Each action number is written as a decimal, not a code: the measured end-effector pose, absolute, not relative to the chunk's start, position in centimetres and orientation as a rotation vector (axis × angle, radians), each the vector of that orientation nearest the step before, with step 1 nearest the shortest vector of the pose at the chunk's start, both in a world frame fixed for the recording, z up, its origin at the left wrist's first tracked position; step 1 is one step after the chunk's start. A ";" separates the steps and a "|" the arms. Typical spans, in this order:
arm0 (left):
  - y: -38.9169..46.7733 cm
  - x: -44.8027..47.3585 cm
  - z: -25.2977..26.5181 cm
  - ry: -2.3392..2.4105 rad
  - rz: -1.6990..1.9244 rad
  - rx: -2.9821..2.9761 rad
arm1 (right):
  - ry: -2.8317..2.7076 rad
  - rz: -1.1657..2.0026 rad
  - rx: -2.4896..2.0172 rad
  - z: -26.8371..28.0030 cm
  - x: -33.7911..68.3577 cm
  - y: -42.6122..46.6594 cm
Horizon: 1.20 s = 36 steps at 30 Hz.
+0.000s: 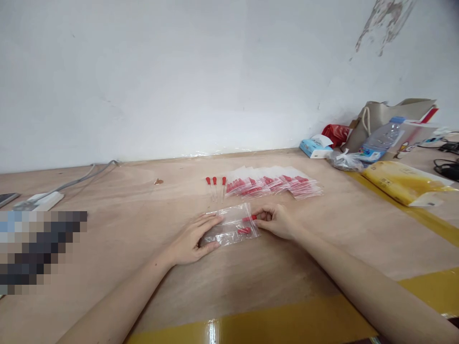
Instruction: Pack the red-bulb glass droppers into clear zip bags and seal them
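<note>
A small clear zip bag (232, 224) with red-capped droppers inside lies flat on the wooden table (251, 272). My left hand (191, 241) rests on the bag's left end, thumb and fingers spread around it. My right hand (276, 220) pinches the bag's right edge by the red caps. Behind the bag, three loose red-capped droppers (215, 186) lie side by side. To their right a row of filled clear bags (274, 185) overlaps along the table.
At the back right stand a beige paper bag (387, 119), a water bottle (382, 138), a blue tissue pack (315, 148) and a yellow package (401, 181). A power strip with a grey cable (39, 200) lies at the left. Yellow tape (287, 320) edges the table.
</note>
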<state>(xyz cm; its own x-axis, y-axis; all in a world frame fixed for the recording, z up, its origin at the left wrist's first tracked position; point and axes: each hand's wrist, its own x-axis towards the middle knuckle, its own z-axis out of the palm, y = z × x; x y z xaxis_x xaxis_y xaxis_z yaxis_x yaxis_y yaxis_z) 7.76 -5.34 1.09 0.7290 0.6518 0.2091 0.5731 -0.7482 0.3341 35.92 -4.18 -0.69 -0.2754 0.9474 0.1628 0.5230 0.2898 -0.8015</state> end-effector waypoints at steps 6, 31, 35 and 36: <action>-5.2 7.8 1.0 0.950 0.463 2.697 | -2.202 0.663 -1.195 -0.1 35.2 -4.5; -5.1 7.8 1.2 0.858 0.482 2.650 | -1.929 0.386 -1.952 3.9 23.1 7.2; -5.0 7.7 1.0 0.860 0.481 2.666 | -1.957 0.412 -1.959 3.8 21.8 6.9; -5.0 7.7 1.0 0.862 0.482 2.668 | -1.975 0.416 -1.957 3.9 21.7 6.9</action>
<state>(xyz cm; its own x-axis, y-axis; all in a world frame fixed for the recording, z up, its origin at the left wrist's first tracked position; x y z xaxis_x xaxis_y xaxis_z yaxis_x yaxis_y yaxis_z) 7.70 -5.01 1.00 0.7644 0.6052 0.2222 0.5061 -0.7768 0.3746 21.68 6.95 3.86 -0.0031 0.9996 0.0276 0.9035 0.0146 -0.4283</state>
